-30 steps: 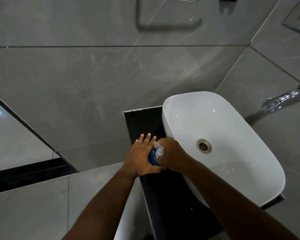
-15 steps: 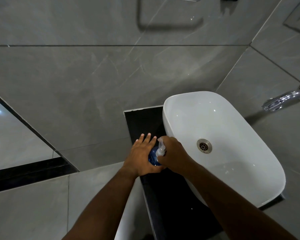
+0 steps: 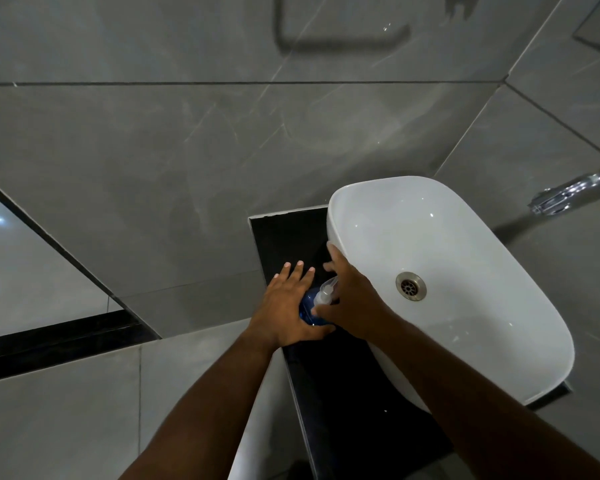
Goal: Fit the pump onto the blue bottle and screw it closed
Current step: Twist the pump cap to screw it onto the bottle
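The blue bottle (image 3: 307,308) stands on the black counter (image 3: 329,382) just left of the basin, mostly hidden between my hands. A clear white pump (image 3: 324,294) sits on its neck with the nozzle pointing up and right. My left hand (image 3: 286,308) wraps the bottle's left side, thumb under it and fingers stretched out flat. My right hand (image 3: 352,299) holds the pump's collar between thumb and fingers, with the outer fingers spread toward the basin rim.
A white oval basin (image 3: 465,237) with a metal drain (image 3: 410,286) fills the right of the counter. A chrome tap (image 3: 572,190) juts from the right wall. Grey tiled walls rise behind, and the counter's left edge drops to a grey floor.
My right hand has turned on the pump: its fingers have spread out toward the basin, and the nozzle has swung from pointing left to pointing up and right. The left hand stays put.
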`<act>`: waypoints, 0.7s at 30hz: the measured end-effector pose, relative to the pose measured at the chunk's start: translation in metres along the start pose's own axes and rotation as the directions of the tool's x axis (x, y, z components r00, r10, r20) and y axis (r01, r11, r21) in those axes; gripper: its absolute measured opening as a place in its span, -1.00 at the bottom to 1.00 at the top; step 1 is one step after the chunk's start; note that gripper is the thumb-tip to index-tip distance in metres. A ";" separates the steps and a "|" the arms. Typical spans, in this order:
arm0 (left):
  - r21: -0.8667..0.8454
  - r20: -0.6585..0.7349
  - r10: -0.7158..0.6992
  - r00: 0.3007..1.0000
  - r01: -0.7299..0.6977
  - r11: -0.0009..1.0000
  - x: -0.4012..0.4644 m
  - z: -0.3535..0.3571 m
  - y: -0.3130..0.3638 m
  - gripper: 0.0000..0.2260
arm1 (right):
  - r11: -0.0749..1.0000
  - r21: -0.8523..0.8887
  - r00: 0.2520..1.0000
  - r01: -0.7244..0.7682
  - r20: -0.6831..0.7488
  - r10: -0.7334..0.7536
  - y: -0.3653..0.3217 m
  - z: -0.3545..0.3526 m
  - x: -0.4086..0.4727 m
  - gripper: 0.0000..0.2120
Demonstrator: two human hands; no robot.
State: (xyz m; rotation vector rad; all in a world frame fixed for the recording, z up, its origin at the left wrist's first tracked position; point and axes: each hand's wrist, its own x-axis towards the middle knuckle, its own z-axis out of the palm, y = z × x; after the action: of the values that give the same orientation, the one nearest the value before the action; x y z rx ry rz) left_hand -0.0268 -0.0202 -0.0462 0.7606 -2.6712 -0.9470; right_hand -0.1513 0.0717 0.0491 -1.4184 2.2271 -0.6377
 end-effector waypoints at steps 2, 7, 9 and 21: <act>-0.011 -0.005 0.009 1.000 -0.010 1.000 0.000 -0.001 0.001 0.04 | 0.999 -0.016 0.997 0.043 0.066 -0.042 -0.001 -0.004 0.002 -0.05; -0.011 0.010 -0.014 1.000 0.014 1.000 0.001 0.000 0.001 0.04 | 0.985 -0.170 0.997 -0.021 0.071 0.033 -0.008 -0.006 0.007 -0.40; -0.013 0.012 -0.017 1.000 0.017 1.000 0.002 0.001 0.001 0.03 | 0.972 -0.233 0.995 -0.039 0.075 0.058 -0.012 -0.006 0.005 -0.46; -0.028 -0.027 -0.010 1.000 0.009 1.000 0.001 0.004 0.000 0.04 | 0.909 -0.412 0.911 0.056 0.394 0.122 -0.035 -0.027 0.007 -0.55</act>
State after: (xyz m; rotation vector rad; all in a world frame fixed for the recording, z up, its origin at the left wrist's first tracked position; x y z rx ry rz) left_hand -0.0286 -0.0188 -0.0491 0.7751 -2.6280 -0.9675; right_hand -0.1443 0.0560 0.0908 -1.5291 2.1010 0.1676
